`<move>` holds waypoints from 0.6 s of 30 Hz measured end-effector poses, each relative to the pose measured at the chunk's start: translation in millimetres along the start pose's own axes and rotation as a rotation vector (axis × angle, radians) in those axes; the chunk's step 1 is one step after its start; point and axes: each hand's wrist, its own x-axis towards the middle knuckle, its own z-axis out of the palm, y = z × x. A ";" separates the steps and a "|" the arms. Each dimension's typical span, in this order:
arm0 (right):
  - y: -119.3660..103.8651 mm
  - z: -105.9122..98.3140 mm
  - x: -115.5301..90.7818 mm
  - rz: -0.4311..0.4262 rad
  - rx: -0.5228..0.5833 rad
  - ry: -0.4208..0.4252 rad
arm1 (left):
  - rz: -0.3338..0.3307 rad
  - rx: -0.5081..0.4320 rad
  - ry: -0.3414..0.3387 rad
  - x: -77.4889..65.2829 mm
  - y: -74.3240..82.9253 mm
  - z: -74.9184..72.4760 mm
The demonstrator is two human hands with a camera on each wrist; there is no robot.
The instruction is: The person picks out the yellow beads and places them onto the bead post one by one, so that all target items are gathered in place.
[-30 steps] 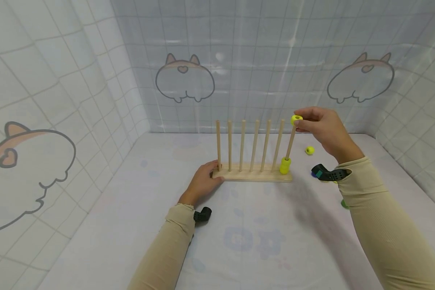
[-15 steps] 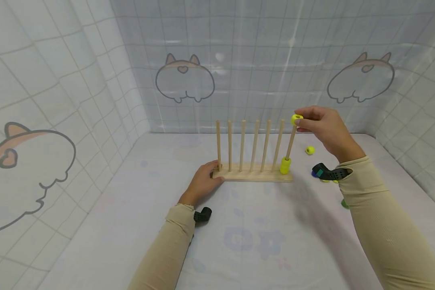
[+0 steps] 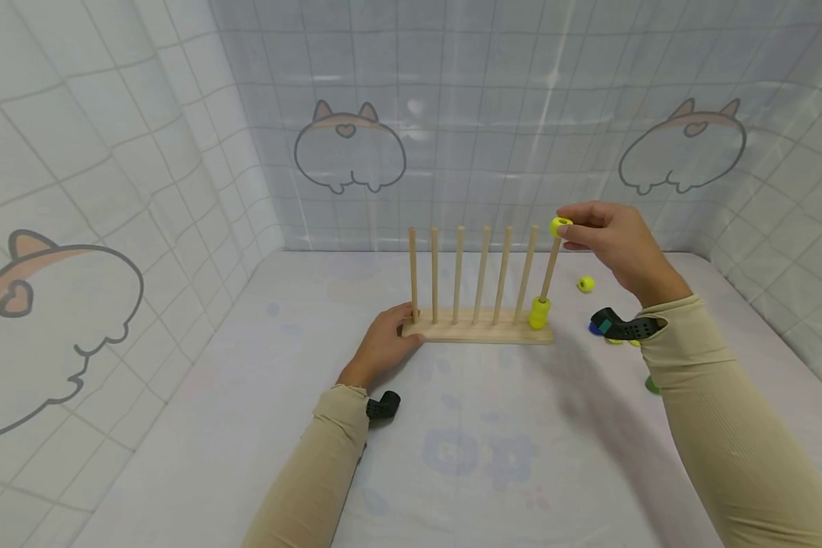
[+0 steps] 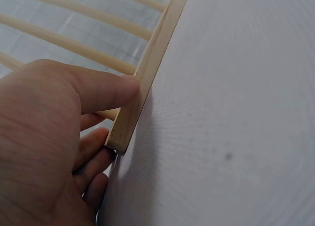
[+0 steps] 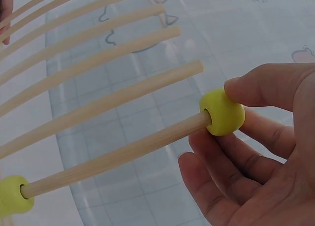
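Note:
A wooden pegboard (image 3: pixel 473 332) with a row of several upright pegs stands on the table. My left hand (image 3: pixel 383 342) grips its left end; in the left wrist view the thumb presses the base's front edge (image 4: pixel 142 83) and the fingers lie behind. Between thumb and fingers, my right hand (image 3: pixel 613 243) pinches a yellow bead (image 5: pixel 224 113) at the top of the rightmost peg (image 5: pixel 118 154). The peg's tip is inside the bead's hole. Lower on that same peg sit stacked yellow beads (image 3: pixel 539 313). The other pegs carry no beads.
To the right a loose yellow bead (image 3: pixel 585 284) lies on the table. Blue (image 3: pixel 594 329), yellow and green (image 3: pixel 652 385) pieces are partly hidden by the right wrist and its black strap. A tiled-pattern curtain (image 3: pixel 479 152) hangs behind the table.
Almost nothing differs. Both hands keep their grips, and the yellow bead stays at the peg's top; the right wrist has shifted very slightly to the right.

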 end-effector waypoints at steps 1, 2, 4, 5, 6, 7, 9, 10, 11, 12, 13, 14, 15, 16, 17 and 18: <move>0.2 -0.1 0.0 -0.001 -0.003 -0.002 | -0.002 0.003 -0.001 0.1 0.0 0.0; 0.3 -0.2 -0.2 -0.002 -0.004 -0.002 | -0.001 0.003 -0.002 0.3 0.1 0.0; 0.7 -0.6 -0.4 -0.006 -0.005 -0.003 | -0.001 0.008 -0.004 0.3 0.5 -0.1; 1.0 -0.8 -0.3 -0.008 -0.001 -0.004 | 0.001 0.008 -0.004 0.2 0.7 -0.1; 1.3 -1.0 -0.3 -0.007 0.005 -0.003 | 0.004 0.008 -0.004 0.2 0.8 -0.2; 1.3 -1.1 -0.3 -0.006 0.010 -0.001 | 0.006 0.008 -0.005 0.1 0.9 -0.3; 1.9 -1.6 -0.1 -0.004 0.021 0.001 | 0.006 0.012 -0.005 -0.1 0.9 -0.4; 1.8 -1.9 -0.6 -0.003 0.027 0.005 | 0.004 0.013 -0.006 -0.2 0.9 -0.4; 2.2 -2.2 -0.8 -0.005 0.030 0.007 | 0.003 0.013 -0.007 -0.3 0.8 -0.4; 3.0 -2.8 -1.1 -0.007 0.039 0.009 | 0.002 0.013 -0.006 -0.5 0.9 -0.5; 3.6 -3.3 -1.7 -0.011 0.048 0.013 | -0.002 0.015 -0.007 -0.6 1.0 -0.6; 4.4 -3.9 -2.6 -0.017 0.058 0.016 | -0.005 0.016 -0.009 -0.7 1.1 -0.7; 5.5 -4.5 -3.7 -0.024 0.074 0.020 | -0.004 0.014 -0.009 -0.7 1.3 -0.7; 6.8 -5.2 -5.2 -0.031 0.092 0.026 | -0.003 0.011 -0.010 -0.6 1.4 -0.8; 8.9 -6.0 -6.5 -0.037 0.108 0.029 | -0.001 0.009 -0.010 -0.5 1.4 -0.7; 11.5 -6.6 -8.1 -0.043 0.122 0.035 | -0.001 0.007 -0.010 -0.2 1.1 -0.5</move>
